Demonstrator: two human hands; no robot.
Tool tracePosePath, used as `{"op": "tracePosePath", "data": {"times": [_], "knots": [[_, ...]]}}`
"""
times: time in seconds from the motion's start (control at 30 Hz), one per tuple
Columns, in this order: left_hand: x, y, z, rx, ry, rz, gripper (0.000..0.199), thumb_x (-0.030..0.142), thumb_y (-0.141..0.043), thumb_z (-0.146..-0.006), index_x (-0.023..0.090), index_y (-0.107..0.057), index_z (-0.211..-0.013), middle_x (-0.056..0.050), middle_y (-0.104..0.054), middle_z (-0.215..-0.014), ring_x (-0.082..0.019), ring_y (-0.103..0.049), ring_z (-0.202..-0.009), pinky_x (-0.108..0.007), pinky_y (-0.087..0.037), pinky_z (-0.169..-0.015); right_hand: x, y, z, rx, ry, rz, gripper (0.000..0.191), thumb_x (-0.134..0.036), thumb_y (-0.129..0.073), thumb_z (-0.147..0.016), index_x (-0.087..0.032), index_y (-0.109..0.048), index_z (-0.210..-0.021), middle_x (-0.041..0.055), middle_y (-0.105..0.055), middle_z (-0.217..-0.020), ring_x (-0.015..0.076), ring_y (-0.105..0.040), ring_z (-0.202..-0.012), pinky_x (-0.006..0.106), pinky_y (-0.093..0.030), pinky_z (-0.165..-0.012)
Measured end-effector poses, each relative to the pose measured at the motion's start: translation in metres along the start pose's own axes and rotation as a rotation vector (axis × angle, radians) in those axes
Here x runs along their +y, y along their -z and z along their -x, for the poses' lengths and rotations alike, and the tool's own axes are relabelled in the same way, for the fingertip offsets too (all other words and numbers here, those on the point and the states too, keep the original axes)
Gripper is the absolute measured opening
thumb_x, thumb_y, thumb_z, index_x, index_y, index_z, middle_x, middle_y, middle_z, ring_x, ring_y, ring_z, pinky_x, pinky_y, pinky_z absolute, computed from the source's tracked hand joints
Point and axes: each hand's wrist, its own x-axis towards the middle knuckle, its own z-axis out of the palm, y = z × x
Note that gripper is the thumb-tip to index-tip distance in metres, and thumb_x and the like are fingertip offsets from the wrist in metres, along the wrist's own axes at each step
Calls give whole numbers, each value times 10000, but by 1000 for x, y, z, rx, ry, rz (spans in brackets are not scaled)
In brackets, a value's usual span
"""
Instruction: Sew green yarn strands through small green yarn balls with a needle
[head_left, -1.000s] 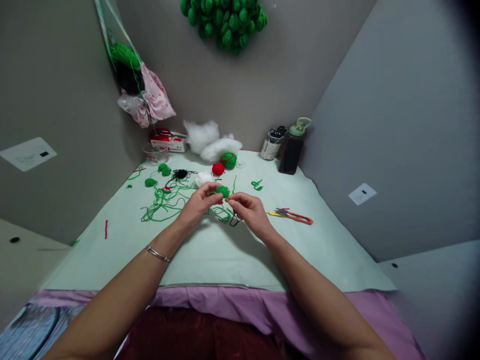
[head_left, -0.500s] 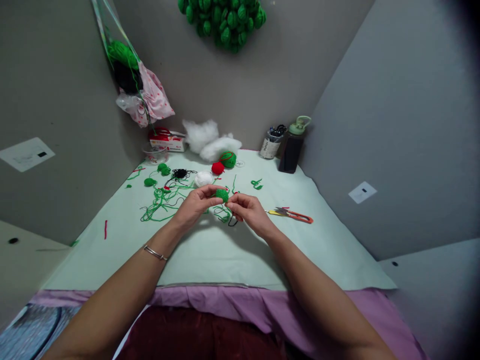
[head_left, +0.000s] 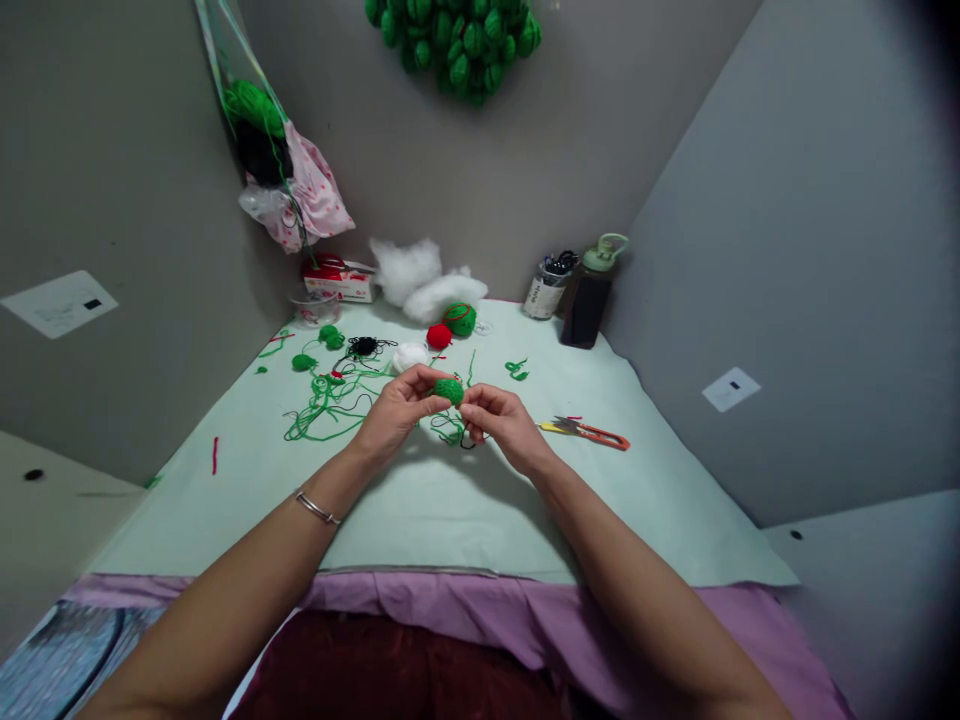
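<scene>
Over the middle of the pale surface (head_left: 450, 520), in the head view, a small, rounded green piece (head_left: 448, 390) with a bumpy, crocheted-looking texture is held up between the two hands. A tiny patch of red and white shows at its far edge, too small to make out. The left hand (head_left: 391, 415) has its thumb and fingers closed on the piece from the left. The right hand (head_left: 506, 425) is pinched nearly closed at the piece's right edge; whatever its fingertips grip is too small to tell.

Beneath and just beside the hands lie loose green strands (head_left: 448, 432) and a dark strand (head_left: 468, 445), partly hidden by the fingers. A white ball (head_left: 410, 357) sits just beyond the left hand, with a red ball (head_left: 439, 337) and a larger green ball (head_left: 460, 320) farther back. Tangled green yarn (head_left: 322, 418) spreads to the left, near a black tangle (head_left: 364, 346). Orange-handled snips (head_left: 606, 438) lie to the right, apart from the right hand. White stuffing (head_left: 442, 292), a pen holder (head_left: 543, 294) and a dark bottle (head_left: 587, 305) stand at the back.
</scene>
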Motion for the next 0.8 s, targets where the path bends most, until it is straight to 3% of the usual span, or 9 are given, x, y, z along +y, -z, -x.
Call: {"op": "tracePosePath", "data": {"times": [0.2,0.57,0.8], "knots": [[-3,-4,3,10,-18,-50,322,252,-895,-649,181,-692,-888,-20,-710,-872,-172,-643,-862,-316,-499,-845,8,1,-5,16,12,-7,423,-538,-825,-718,-171,-653,-840,-37,-580,-641,83,-483,-512,226,-408,-505],[2,-8,3,45,-83,-182,311,254,-896,-631,184,-706,-866,-15,-674,-851,-172,-609,-851,-309,-477,-847,2,-1,-2,2,12,96,294,-392,-763,-779,-169,-659,-942,-12,-647,-729,128,-611,-624,277,-521,-638],[-3,-7,5,14,-69,-231,274,232,-864,-658,198,-719,-888,-7,-672,-838,-172,-595,-831,-308,-463,-819,-7,-1,1,-35,-8,15,254,-309,-738,-766,-180,-622,-952,-12,-655,-768,130,-625,-647,296,-549,-659]]}}
